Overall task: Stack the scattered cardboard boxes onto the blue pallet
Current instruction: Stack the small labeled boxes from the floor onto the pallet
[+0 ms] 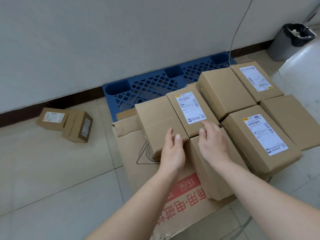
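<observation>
1. A blue pallet (pixel 150 85) lies on a tiled floor (pixel 52 179) against a pale wall (pixel 103 40). The lattice at its far side is uncovered.
2. A flattened cardboard sheet (pixel 138 167) with red print lies over the pallet's near edge and reaches toward the viewer.
3. A cluster of brown boxes sits packed tight on the sheet and pallet, on the right side. Three of them carry white shipping labels. Some seem to rest on a lower layer.
4. The left hand (pixel 173 151) has its fingers straight and pressed together, with the palm turned inward. It lies against the near right corner of the plain box (pixel 155 116) at the cluster's left edge. The thumb rests on that box's top edge.
5. The right hand (pixel 213 141) is just beside the left. Its index finger is stretched out, with the tip touching the near corner of the label on the labelled box (pixel 188 108). The other fingers are loosely bent.
6. The plain box and the labelled box stand side by side, touching.
7. A low box (pixel 209 175) lies under the right wrist, in front of the labelled box.
8. Two floor boxes (pixel 65 123) sit well to the left, off the pallet and near the wall's dark skirting. They touch each other, and the nearer one is tipped on its side.
9. A grey bin (pixel 280 45) with a black liner stands in the far right corner.
10. A thin cable (pixel 237 32) hangs down the wall toward the pallet.
</observation>
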`<state>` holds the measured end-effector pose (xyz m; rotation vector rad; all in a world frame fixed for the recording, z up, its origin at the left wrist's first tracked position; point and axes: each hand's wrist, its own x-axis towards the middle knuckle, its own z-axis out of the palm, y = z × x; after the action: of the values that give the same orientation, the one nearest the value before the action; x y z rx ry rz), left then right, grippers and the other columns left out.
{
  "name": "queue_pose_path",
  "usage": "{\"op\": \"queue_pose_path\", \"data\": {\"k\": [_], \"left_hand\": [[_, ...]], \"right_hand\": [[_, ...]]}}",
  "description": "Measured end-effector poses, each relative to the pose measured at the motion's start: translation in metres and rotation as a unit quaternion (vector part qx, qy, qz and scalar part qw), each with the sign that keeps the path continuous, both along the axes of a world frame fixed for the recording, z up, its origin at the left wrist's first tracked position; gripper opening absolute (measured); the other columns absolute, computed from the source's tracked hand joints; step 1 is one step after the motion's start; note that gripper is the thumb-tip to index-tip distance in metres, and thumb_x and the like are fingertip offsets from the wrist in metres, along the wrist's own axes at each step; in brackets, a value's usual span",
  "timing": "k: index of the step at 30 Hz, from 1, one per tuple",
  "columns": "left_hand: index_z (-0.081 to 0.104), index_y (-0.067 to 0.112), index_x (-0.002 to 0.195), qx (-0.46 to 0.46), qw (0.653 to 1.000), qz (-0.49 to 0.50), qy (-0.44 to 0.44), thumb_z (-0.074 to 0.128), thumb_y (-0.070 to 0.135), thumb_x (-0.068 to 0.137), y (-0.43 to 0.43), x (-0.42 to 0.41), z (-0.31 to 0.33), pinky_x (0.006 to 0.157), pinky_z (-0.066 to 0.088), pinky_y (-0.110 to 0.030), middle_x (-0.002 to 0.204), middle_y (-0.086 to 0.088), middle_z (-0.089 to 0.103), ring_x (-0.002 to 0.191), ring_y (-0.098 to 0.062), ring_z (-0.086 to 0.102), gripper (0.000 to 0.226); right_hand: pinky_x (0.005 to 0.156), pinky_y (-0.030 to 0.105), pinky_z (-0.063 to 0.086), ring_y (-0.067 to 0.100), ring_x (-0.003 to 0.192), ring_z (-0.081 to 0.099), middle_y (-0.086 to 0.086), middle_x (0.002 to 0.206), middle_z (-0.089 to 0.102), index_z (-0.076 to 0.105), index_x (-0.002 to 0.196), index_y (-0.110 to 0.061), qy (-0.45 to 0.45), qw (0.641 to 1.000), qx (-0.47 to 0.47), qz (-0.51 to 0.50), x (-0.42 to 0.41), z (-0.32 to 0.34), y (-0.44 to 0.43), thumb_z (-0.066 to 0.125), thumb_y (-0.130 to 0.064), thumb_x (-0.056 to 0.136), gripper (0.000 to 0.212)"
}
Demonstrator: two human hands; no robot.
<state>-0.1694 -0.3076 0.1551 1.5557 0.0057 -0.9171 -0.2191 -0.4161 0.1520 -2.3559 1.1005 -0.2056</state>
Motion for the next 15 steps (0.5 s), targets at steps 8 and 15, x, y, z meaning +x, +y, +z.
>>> {"op": "queue_pose_path", "data": {"k": [8, 15], "left_hand": [[0.028, 0.032, 0.144, -0.014, 0.996, 0.087, -0.031, 0.031, 0.035, 0.102, 0.090, 0.087, 0.018, 0.105, 0.040, -0.032, 0.139, 0.010, 0.045, 0.125, -0.003, 0.044, 0.043], [0.029, 0.031, 0.145, 0.026, 0.980, 0.188, -0.051, 0.033, 0.036, 0.101, 0.223, 0.159, 0.015, 0.111, 0.033, -0.043, 0.149, 0.004, 0.037, 0.135, -0.012, 0.036, 0.044]], "right_hand": [[0.097, 0.026, 0.030, 0.023, 0.124, 0.044, 0.006, 0.135, 0.050, 0.049, 0.132, -0.009, -0.060, 0.996, 0.006, 0.062, 0.086, 0.019, 0.087, 0.039, -0.015, 0.097, 0.037], [0.102, 0.024, 0.029, 0.016, 0.128, 0.041, 0.003, 0.140, 0.046, 0.045, 0.136, -0.013, -0.087, 0.986, 0.052, 0.135, 0.166, 0.023, 0.212, 0.036, -0.019, 0.099, 0.039]]}}
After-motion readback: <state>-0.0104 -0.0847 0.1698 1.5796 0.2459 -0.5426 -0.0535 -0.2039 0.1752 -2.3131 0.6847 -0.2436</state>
